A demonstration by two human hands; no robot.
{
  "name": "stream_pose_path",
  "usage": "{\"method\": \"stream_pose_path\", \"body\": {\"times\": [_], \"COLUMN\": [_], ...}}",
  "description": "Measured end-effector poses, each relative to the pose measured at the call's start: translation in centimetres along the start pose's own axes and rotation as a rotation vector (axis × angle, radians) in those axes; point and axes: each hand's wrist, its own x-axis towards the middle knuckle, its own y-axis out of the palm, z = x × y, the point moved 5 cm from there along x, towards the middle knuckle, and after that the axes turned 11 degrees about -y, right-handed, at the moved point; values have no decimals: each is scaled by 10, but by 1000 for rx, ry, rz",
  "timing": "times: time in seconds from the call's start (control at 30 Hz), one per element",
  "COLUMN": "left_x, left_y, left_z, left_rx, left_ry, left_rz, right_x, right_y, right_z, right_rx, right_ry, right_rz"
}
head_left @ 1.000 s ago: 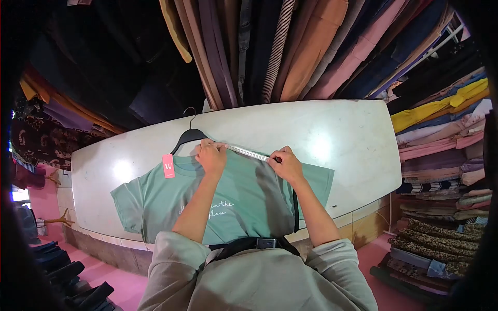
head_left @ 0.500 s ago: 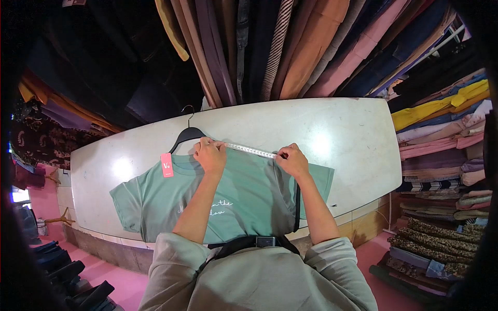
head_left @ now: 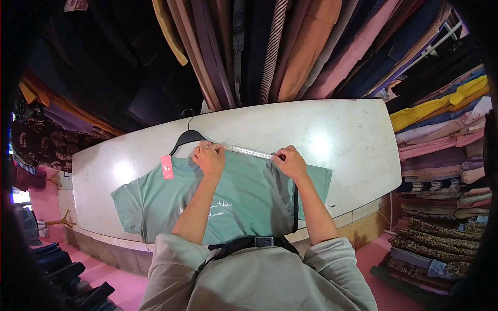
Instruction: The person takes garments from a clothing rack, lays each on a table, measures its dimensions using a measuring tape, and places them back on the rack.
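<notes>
A green T-shirt (head_left: pixel 244 189) with white lettering lies on the white table (head_left: pixel 358 135), a black hanger (head_left: pixel 188 137) in its neck. A pink tag (head_left: pixel 166 167) hangs at the collar's left side. Stretched along the shirt's right shoulder is a white measuring tape (head_left: pixel 249 152). My left hand (head_left: pixel 209 157) pinches one end of it near the neck. My right hand (head_left: pixel 289 161) pinches the tape near the sleeve seam. Part of the collar is hidden behind my left hand and forearm.
Trousers in many colours (head_left: pixel 306 46) hang beyond the table's far edge. Folded clothes (head_left: pixel 441 181) are stacked at the right. Dark garments (head_left: pixel 62 269) lie at the lower left. A wooden hook (head_left: pixel 61 220) sticks out from the wall at the left.
My right hand has turned and closed in on the tape's right part, and the tape lies at a slightly different slant. My left hand keeps its pinch near the neck.
</notes>
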Motion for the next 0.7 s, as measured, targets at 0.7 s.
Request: {"method": "stream_pose_path", "body": {"times": [0.7], "left_x": [-65], "left_y": [59], "left_z": [-94], "left_rx": [53], "left_ry": [678], "left_rz": [237], "right_x": [-211], "right_y": [-30], "right_z": [-27], "right_rx": [183], "right_ry": [278], "right_rz": [-214]}}
